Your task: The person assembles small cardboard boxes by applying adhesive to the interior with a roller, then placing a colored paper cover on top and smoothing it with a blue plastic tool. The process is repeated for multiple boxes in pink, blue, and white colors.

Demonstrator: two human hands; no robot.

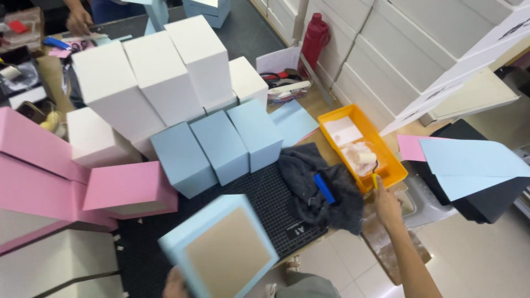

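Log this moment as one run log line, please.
left hand: holds pale blue square box lid | right hand: grips yellow-handled roller in orange plastic tray | dark grey cloth on black cutting mat

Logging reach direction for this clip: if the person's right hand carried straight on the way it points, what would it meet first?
The right hand points up toward the orange tray. It already grips a yellow handle at the tray's near edge, so the roller inside would likely come first; depth is uncertain.

Floor: pale glossy tiles, lower right | Worktable: brown top, crowded to its far edge, black gridded cutting mat at the near edge | Right side: stacked white cartons like a wall | Light: even, indoor, soft shadows
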